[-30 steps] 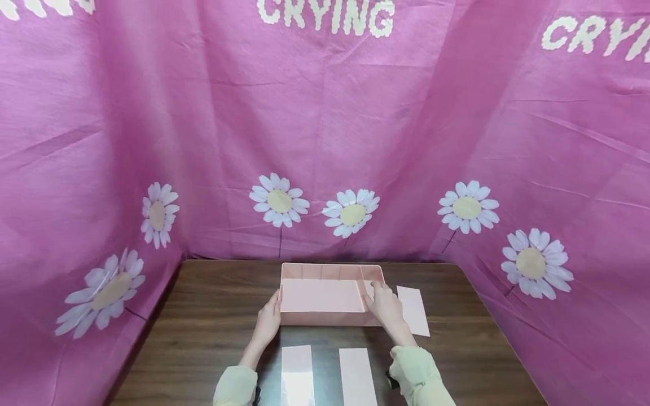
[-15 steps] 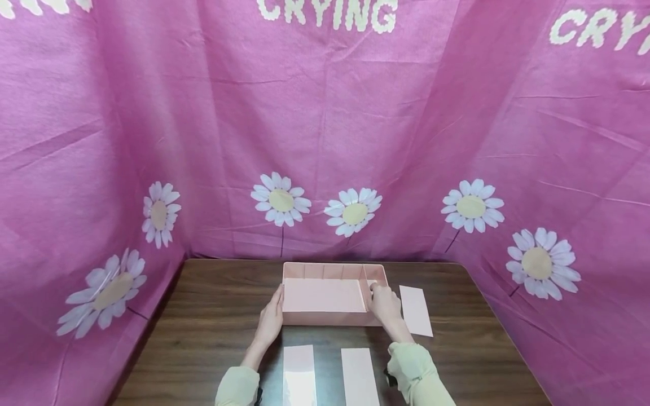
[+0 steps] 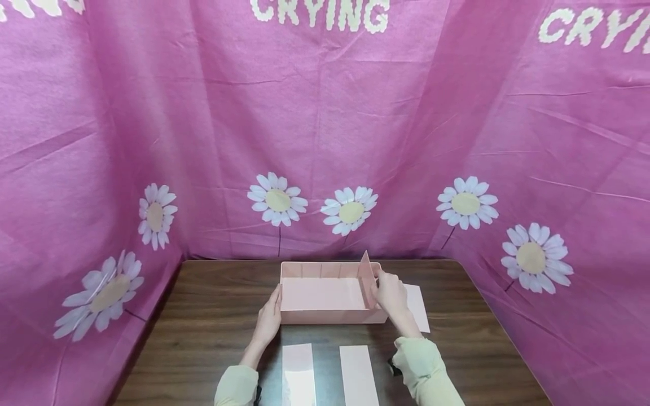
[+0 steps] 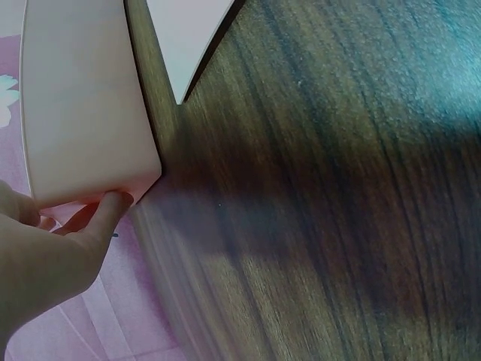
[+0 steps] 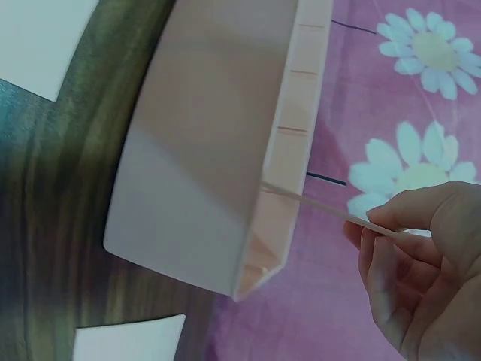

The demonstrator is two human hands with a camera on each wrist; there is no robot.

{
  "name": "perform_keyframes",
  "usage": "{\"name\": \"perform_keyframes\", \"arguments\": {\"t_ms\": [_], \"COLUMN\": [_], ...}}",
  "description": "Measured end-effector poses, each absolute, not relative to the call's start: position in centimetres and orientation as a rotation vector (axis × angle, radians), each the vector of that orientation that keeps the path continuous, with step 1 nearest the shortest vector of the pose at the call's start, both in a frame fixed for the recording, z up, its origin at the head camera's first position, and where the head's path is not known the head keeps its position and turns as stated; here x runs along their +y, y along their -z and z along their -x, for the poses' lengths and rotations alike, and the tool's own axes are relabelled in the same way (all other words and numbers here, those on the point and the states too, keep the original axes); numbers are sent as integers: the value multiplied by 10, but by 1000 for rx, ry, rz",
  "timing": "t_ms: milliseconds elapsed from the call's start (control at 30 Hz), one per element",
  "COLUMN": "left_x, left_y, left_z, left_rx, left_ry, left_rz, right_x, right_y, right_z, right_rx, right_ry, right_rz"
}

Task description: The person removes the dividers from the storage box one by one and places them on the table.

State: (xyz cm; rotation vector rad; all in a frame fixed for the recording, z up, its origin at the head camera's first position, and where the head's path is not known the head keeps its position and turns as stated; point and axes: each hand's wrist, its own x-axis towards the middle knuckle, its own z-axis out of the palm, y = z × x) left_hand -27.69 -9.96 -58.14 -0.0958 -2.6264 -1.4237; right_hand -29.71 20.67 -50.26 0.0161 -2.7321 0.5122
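Note:
A long pale pink open box (image 3: 330, 317) with grooved walls sits near the back of the wooden table. My left hand (image 3: 268, 321) rests against its left end, fingers along the outside wall; in the left wrist view the thumb (image 4: 111, 210) presses that end near the front corner. My right hand (image 3: 392, 296) pinches a thin pink divider panel (image 3: 367, 276) at the box's right end. The panel stands tilted, its far corner poking above the rim. In the right wrist view the divider (image 5: 331, 208) appears edge-on between thumb and fingers; its lower part is hidden inside the box.
Two pale pink panels lie flat in front of the box, a glossy left one (image 3: 298, 372) and a right one (image 3: 358, 375). Another panel (image 3: 417, 307) lies right of the box, partly behind my right hand. A pink daisy-print cloth (image 3: 315, 141) surrounds the table (image 3: 213, 293).
My right hand has come up and slightly right from inside the box's right end, raising the divider so a corner shows above the rim. My left hand stays on the left end.

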Motion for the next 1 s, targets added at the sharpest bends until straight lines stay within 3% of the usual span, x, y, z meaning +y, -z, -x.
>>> {"name": "perform_keyframes", "arguments": {"t_ms": [467, 1000], "left_x": [-101, -103], "left_y": [583, 579], "left_z": [278, 276], "left_rx": [-2618, -2618], "left_ry": [1411, 1421], "left_rz": [111, 139], "right_x": [226, 265], "right_y": [466, 489], "right_z": [256, 165], "right_rx": [-2602, -2608], "right_ry": [-663, -604], "right_rz": [60, 176]}}
